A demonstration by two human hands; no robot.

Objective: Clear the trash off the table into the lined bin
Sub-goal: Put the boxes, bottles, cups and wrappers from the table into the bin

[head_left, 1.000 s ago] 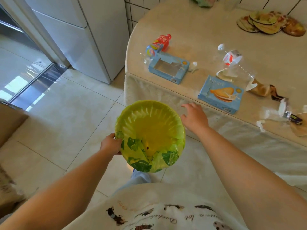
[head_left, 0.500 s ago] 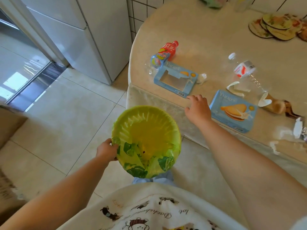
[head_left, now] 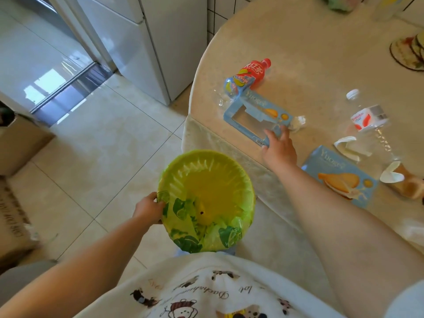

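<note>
Right hand [head_left: 278, 149] has moved from the table edge onto the torn blue box [head_left: 257, 115], fingers spread on its near corner, not yet closed; first pickup looks imminent. Left hand [head_left: 149, 208] still pinches the rim of the green-lined bin [head_left: 229, 166], held below the table [head_left: 309, 53] edge. Both blue boxes read roughly "Yuosee"; the red bottle [head_left: 249, 73] label is unreadable.

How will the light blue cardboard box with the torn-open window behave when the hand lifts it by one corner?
The light blue cardboard box with the torn-open window looks empty, so probably very light. With its face cut out, it may flex or sag under the right hand. Lying flat, it should slide, not roll.
</note>
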